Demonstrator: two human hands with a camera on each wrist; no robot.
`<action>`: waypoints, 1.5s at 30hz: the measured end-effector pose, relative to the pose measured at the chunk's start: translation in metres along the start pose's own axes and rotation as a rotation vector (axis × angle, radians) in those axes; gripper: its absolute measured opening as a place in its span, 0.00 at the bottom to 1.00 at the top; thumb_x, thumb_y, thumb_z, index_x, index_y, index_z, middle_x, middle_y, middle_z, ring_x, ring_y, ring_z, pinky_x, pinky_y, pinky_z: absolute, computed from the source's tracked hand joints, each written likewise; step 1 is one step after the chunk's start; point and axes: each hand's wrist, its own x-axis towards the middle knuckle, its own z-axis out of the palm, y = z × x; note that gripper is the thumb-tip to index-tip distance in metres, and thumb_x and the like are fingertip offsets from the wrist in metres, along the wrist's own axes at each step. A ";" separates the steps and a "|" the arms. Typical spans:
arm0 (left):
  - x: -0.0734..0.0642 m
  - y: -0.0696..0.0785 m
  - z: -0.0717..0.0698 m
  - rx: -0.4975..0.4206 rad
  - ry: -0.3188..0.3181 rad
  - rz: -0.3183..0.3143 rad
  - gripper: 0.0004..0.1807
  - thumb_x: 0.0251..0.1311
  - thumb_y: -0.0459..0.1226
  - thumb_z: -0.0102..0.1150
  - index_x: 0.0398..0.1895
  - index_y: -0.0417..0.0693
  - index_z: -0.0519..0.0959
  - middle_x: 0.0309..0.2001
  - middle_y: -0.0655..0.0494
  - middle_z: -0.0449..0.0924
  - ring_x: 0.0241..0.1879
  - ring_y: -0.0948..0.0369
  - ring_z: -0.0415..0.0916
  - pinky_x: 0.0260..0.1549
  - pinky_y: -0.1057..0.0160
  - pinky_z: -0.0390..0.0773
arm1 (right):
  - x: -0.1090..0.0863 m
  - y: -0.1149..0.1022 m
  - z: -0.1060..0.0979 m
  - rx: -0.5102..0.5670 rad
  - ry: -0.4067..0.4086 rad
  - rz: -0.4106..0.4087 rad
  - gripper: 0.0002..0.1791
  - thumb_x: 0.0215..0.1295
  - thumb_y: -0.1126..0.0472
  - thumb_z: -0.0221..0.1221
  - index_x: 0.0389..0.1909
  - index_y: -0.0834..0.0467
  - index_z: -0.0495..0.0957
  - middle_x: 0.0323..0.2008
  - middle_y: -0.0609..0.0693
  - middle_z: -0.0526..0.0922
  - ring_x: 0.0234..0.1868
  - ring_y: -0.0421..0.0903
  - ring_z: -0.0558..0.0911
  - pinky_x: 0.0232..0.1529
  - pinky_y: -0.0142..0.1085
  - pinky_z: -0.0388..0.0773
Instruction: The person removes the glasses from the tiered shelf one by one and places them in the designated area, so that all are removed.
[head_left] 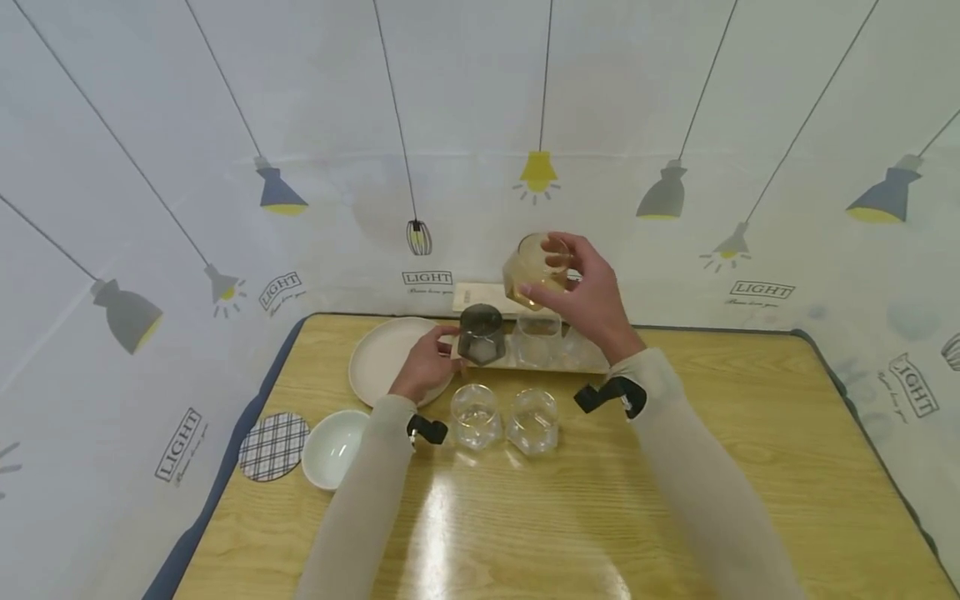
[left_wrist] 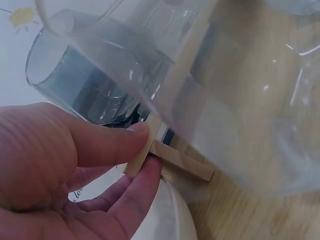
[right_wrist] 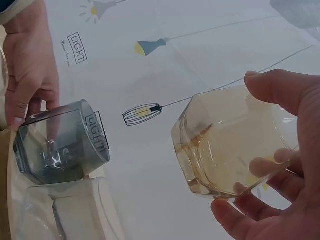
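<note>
My right hand (head_left: 592, 292) holds an amber faceted glass (right_wrist: 220, 145) up in the air, above the back edge of the table. The thumb lies on one side of the glass and the fingers curl round the other. My left hand (head_left: 426, 367) pinches the left end of a wooden rack (left_wrist: 137, 159) between thumb and fingers. On the rack stand a smoky grey glass (head_left: 482, 335) beside the left hand, then a clear glass (head_left: 537, 340) and another clear glass (head_left: 581, 352), partly hidden by the right wrist.
Two clear glasses (head_left: 476, 419) stand in front of the rack. Left of it lie a pale plate (head_left: 375, 358), a white bowl (head_left: 330, 450) and a plaid round coaster (head_left: 273, 447). A pale wooden board (head_left: 480, 296) shows behind the grey glass, near the wall.
</note>
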 end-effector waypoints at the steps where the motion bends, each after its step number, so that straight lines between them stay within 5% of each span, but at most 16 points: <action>1: 0.000 0.000 -0.001 -0.001 0.001 0.000 0.35 0.62 0.34 0.71 0.74 0.54 0.73 0.56 0.43 0.83 0.56 0.48 0.80 0.57 0.49 0.80 | -0.004 -0.001 -0.002 0.001 -0.006 -0.004 0.43 0.58 0.49 0.78 0.74 0.44 0.71 0.67 0.45 0.79 0.64 0.48 0.80 0.65 0.54 0.78; 10: 0.002 -0.002 -0.001 -0.041 -0.014 -0.010 0.35 0.62 0.34 0.72 0.74 0.53 0.73 0.57 0.42 0.82 0.56 0.48 0.80 0.55 0.50 0.80 | -0.049 0.009 -0.013 -0.050 -0.051 -0.062 0.42 0.59 0.56 0.78 0.74 0.47 0.71 0.68 0.47 0.79 0.67 0.49 0.79 0.66 0.54 0.80; 20: 0.000 -0.003 0.002 -0.090 0.014 0.016 0.34 0.62 0.32 0.71 0.73 0.52 0.74 0.59 0.41 0.83 0.59 0.47 0.80 0.55 0.51 0.82 | -0.098 0.031 -0.032 -0.073 -0.026 -0.054 0.44 0.58 0.63 0.78 0.75 0.52 0.70 0.65 0.52 0.81 0.65 0.44 0.79 0.61 0.25 0.79; 30: -0.006 -0.011 0.014 -0.146 0.092 0.014 0.32 0.64 0.34 0.71 0.72 0.51 0.75 0.60 0.42 0.81 0.61 0.46 0.80 0.62 0.46 0.80 | -0.128 0.047 -0.043 -0.046 0.010 -0.015 0.45 0.55 0.66 0.79 0.74 0.47 0.72 0.66 0.49 0.80 0.64 0.39 0.80 0.59 0.26 0.81; 45: -0.006 -0.017 0.029 -0.198 0.215 0.010 0.33 0.59 0.38 0.72 0.71 0.53 0.76 0.64 0.45 0.80 0.62 0.47 0.79 0.64 0.46 0.79 | -0.157 0.076 -0.049 -0.008 0.030 0.054 0.42 0.58 0.66 0.77 0.73 0.53 0.72 0.66 0.54 0.80 0.63 0.38 0.80 0.60 0.26 0.80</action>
